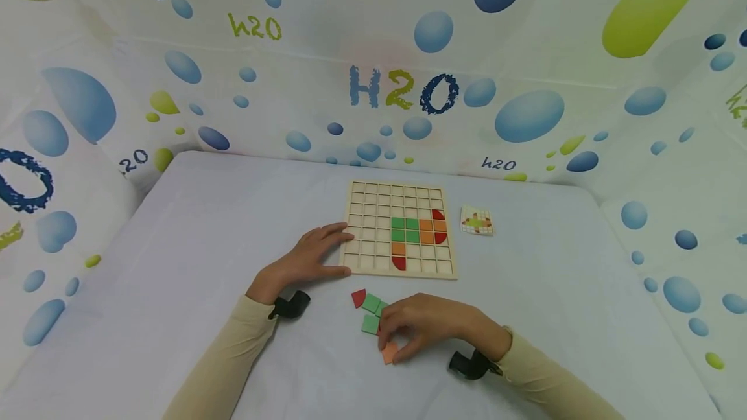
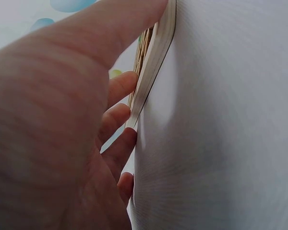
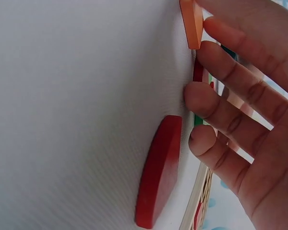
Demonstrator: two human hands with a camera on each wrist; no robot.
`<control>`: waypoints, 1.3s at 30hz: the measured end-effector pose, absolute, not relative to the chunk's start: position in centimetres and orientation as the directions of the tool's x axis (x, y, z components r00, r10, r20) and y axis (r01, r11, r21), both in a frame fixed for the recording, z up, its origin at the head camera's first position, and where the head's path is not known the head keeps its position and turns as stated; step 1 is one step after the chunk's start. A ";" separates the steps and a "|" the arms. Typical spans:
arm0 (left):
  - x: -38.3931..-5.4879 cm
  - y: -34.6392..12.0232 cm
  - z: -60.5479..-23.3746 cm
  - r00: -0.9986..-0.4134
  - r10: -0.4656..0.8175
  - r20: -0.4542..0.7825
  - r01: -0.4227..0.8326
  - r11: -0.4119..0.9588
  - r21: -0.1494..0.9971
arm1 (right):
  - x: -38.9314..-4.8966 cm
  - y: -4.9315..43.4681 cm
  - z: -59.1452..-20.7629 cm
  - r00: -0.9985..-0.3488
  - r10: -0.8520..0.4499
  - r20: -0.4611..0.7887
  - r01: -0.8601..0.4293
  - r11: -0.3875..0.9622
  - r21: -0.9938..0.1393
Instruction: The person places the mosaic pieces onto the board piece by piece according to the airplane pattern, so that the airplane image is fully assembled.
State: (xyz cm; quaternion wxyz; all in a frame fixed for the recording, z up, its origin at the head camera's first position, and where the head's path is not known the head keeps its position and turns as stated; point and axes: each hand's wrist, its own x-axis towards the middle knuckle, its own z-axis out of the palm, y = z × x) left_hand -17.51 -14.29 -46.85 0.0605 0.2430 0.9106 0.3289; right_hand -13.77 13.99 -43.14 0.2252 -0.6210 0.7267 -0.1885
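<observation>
My left hand rests at the left edge of a wooden grid board, fingers spread, with the thumb at its front corner. On the board lie green squares, orange squares and red quarter-round pieces. In front of the board, my right hand pinches an orange square tile between thumb and fingers, low over the cloth. Loose green squares and a red quarter-round piece lie beside its fingers. Another red piece shows below the fingers in the right wrist view.
A small pattern card lies to the right of the board. White cloth covers the table. Behind it hangs a curtain printed with drops and lettering. Each wrist wears a black camera.
</observation>
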 end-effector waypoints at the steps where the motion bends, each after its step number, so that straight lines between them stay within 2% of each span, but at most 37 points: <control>1: -17.5 -14.3 -46.9 -0.874 0.483 0.053 0.407 0.668 0.623 | -13.8 14.0 -43.1 -0.125 -0.987 -0.099 -0.822 0.159 -0.547; 13: -17.6 -14.4 -47.1 -0.874 0.484 0.049 0.405 0.668 0.625 | -13.9 14.4 -43.5 -0.112 -0.987 -0.117 -0.810 0.159 -0.565; 25: -17.5 -14.4 -47.0 -0.873 0.487 0.043 0.405 0.671 0.622 | -14.5 15.2 -43.8 -0.153 -0.983 -0.100 -0.772 0.182 -0.609; 39: -17.5 -14.3 -46.9 -0.874 0.485 0.035 0.398 0.673 0.623 | -16.1 16.1 -44.2 -0.195 -0.981 -0.009 -0.738 0.153 -0.657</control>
